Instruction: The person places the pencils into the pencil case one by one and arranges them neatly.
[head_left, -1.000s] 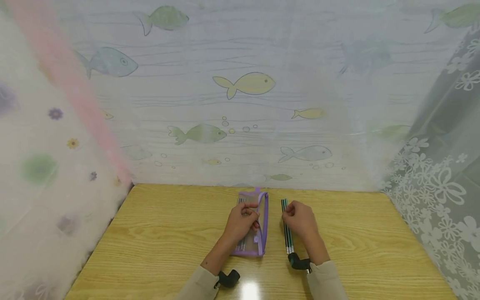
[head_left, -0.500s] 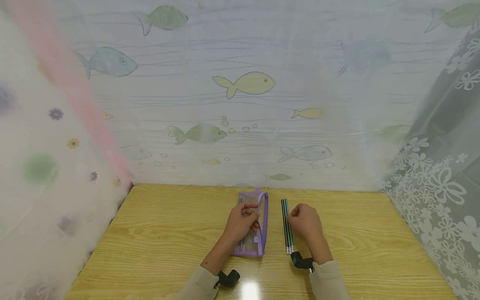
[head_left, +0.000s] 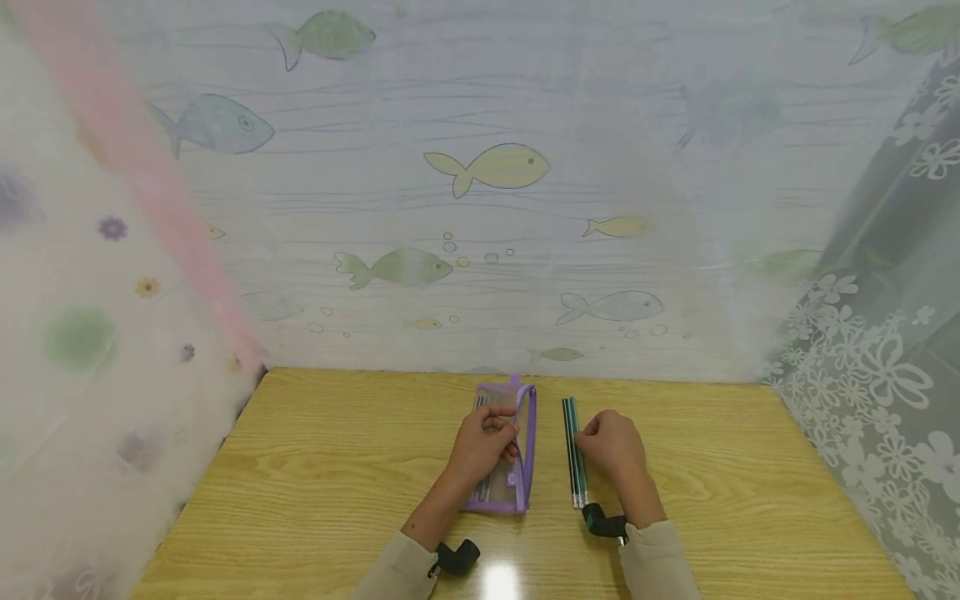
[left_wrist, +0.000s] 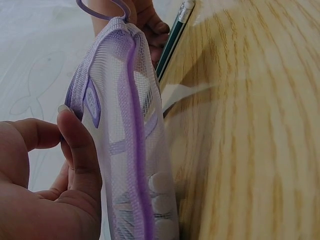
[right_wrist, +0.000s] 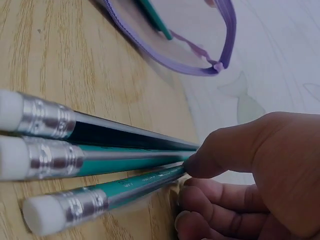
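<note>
A mesh pencil pouch point(head_left: 495, 506) with purple trim lies mid-table, its zipped side gaping. Inside it show several pencils, their white erasers point(left_wrist: 162, 205) visible through the mesh. My left hand point(head_left: 480, 446) pinches the edge of the opening between thumb and finger, near the purple zip pull point(left_wrist: 92, 104). To the right of the pouch, three green and dark pencils point(head_left: 572, 458) lie side by side, erasers toward me. With thumb and fingertips, my right hand point(head_left: 613, 442) pinches the rightmost pencil point(right_wrist: 142, 186), whose eraser end is slightly apart from the other two.
The wood-grain table point(head_left: 337, 450) runs back to a fish-print curtain point(head_left: 480, 250). A flower-print sheet point(head_left: 112, 333) hangs at the left, and a lace curtain point(head_left: 877, 400) at the right. Black wrist cameras point(head_left: 459, 557) sit below the hands.
My right hand has shifted slightly right, from over the pencils to their right side, most of it in the first half second. My left hand and the pouch stay put.
</note>
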